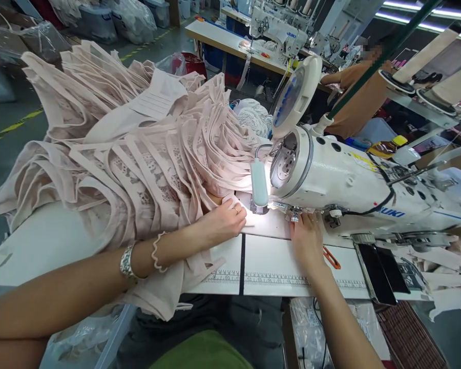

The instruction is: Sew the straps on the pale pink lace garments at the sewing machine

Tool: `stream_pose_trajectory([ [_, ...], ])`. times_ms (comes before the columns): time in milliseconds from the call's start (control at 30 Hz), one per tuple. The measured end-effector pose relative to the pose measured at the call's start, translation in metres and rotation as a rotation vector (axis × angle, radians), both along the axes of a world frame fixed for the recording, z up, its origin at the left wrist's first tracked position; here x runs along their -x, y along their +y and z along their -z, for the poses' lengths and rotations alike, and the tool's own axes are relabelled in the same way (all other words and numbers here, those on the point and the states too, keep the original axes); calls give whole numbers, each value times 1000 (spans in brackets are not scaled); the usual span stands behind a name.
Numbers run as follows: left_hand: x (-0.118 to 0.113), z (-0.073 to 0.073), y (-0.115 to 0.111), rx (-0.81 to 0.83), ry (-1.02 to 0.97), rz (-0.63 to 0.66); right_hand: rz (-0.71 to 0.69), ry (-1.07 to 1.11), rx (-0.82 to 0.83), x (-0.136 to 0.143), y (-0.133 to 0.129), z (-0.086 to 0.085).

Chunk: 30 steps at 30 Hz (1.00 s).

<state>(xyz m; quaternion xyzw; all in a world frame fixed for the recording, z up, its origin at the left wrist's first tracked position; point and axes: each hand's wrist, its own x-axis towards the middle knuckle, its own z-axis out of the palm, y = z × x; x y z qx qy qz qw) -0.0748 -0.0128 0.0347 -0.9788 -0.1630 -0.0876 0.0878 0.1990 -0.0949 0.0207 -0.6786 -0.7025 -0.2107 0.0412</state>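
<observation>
My left hand (226, 221), with a ring on one finger, is closed in a pinch on the edge of a pale pink fabric piece (231, 199) beside the needle area. A large heap of pale pink garments (153, 174) with lace parts lies behind and left of that hand. My right hand (308, 238) reaches under the arm of a white sewing machine (346, 174). Its fingertips are hidden by the machine's head, so their grip does not show. Near its wrist lie orange thread snips (332, 257).
A ruler strip (276, 280) runs along the table's front edge. Right of it lies a dark phone (375, 274). A raised round magnifier (296, 97) and a small lamp (259, 182) stand around the machine's head. Behind, a person (363, 100) sits near another machine (278, 31).
</observation>
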Motion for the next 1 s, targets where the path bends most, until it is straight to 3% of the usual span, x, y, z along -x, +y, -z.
stream_pose_trajectory([
  [167,3,19,23,0,-115,86,-216,80,-11,31,-9,9],
  [300,7,18,33,-14,-191,124,-431,228,7,51,-1,12],
  [400,4,13,25,-95,-146,173,-356,304,-18,54,5,13],
  [500,-10,15,0,-199,-88,220,-229,393,-33,50,9,13],
  [667,-38,32,-41,-336,-90,93,-240,326,-54,51,8,11],
  [833,-32,31,-36,-316,0,-98,-243,122,-61,59,6,10],
  [1000,-16,20,-25,-237,-10,-9,-124,130,101,61,9,-3],
])
